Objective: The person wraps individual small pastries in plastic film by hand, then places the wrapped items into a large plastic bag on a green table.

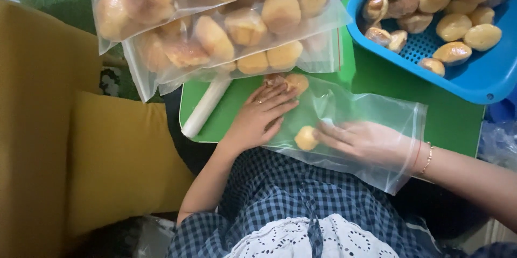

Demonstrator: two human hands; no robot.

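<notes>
Bare green table (pixel 455 120) between bag (pixel 350 123) and blue basket (pixel 484 83) — filled bags (pixel 215 32) block the far side.
</notes>
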